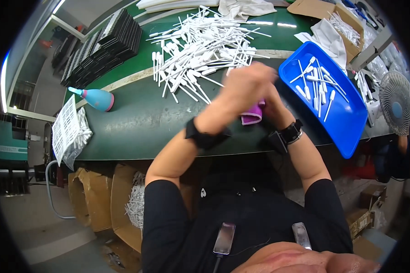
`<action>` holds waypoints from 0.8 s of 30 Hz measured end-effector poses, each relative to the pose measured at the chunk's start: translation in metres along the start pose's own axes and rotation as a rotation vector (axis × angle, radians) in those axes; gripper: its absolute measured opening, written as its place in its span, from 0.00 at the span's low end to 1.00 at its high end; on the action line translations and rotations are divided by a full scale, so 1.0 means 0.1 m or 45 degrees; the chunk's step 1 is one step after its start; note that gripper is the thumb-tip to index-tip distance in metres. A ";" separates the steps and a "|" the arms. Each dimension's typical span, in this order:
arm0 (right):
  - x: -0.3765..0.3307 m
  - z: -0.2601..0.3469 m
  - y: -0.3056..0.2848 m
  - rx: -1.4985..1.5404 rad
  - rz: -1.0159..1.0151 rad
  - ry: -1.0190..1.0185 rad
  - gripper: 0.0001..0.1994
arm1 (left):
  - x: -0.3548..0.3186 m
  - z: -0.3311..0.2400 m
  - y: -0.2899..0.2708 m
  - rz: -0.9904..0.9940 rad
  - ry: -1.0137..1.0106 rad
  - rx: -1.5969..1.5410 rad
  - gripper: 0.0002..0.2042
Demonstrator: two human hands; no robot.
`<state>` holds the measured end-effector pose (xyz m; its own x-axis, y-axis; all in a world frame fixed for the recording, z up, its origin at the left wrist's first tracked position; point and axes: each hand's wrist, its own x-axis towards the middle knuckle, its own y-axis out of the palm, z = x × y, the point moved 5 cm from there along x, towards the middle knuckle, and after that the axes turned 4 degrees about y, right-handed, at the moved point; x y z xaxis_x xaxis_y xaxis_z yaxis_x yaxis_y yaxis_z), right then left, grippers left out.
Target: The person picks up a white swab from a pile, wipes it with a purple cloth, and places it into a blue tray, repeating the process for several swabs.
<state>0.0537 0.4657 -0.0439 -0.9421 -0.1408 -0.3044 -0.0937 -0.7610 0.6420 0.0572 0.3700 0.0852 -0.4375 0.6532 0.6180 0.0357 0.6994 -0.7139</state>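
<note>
My left hand is blurred with motion and held over my right hand, which it mostly hides. A purple cloth shows between the two hands, gripped by them. Both hands hover above the green table, just below a large pile of white plastic droppers. To the right lies a blue tray holding several droppers. Whether a dropper is in my hands is hidden.
A blue and pink spray bottle lies at the left. Stacked black trays sit at the far left corner. A cardboard box with droppers, white cloths, a small fan and floor boxes surround the table.
</note>
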 end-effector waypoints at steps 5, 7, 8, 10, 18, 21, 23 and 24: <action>-0.08 0.14 0.15 0.236 -0.030 -0.010 0.18 | -0.62 1.09 -0.42 0.317 -0.497 0.614 0.06; -0.06 0.11 0.12 0.232 -0.033 -0.010 0.18 | -0.73 1.25 -0.40 0.322 -0.512 0.582 0.06; -0.04 0.11 0.11 0.221 -0.032 -0.007 0.18 | -0.76 1.33 -0.39 0.319 -0.533 0.550 0.06; -0.03 0.10 0.10 0.198 -0.029 -0.001 0.18 | -0.77 1.38 -0.38 0.306 -0.559 0.516 0.06; -0.03 0.16 0.07 0.194 -0.081 -0.028 0.19 | -0.72 1.19 -0.58 0.241 -0.320 0.677 0.08; -0.03 0.18 0.03 0.226 -0.091 -0.056 0.19 | -0.81 1.14 -0.56 -0.091 -1.163 -1.101 0.12; -0.06 0.19 0.05 0.236 -0.092 -0.059 0.19 | -0.78 1.02 -0.45 -0.162 -1.119 -1.277 0.13; -0.06 0.21 0.07 0.232 -0.089 -0.061 0.19 | -0.74 0.96 -0.39 -0.248 -1.066 -1.459 0.13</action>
<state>0.0523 0.4747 -0.0228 -0.9452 -0.0580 -0.3212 -0.2117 -0.6403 0.7384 0.0014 0.2668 0.0354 -0.8965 0.4428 0.0129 0.4304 0.8639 0.2617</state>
